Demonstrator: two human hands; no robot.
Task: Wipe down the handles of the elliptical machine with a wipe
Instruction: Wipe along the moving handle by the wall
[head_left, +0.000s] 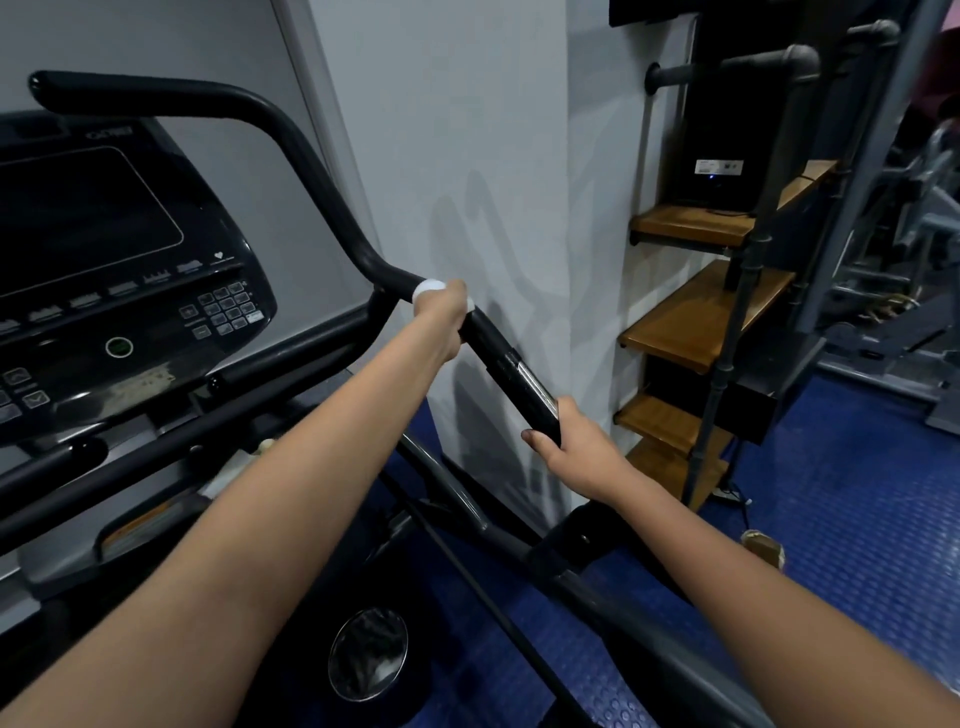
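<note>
The elliptical's right handle (488, 348) is a black bar that bends down from the upper left and ends at the middle right, with a shiny metal sensor strip near its end. My left hand (441, 322) grips the bar just below the bend, with a white wipe (430, 289) wrapped under its fingers and showing at both sides. My right hand (576, 447) holds the bar's lower end, fingers curled round it.
The machine's dark console (104, 270) with screen and buttons fills the left. A white wall pillar (467, 156) stands right behind the handle. Wooden shelves on a pipe frame (696, 322) stand to the right. Blue rubber floor (857, 519) lies below, and a cup holder (366, 657) sits low centre.
</note>
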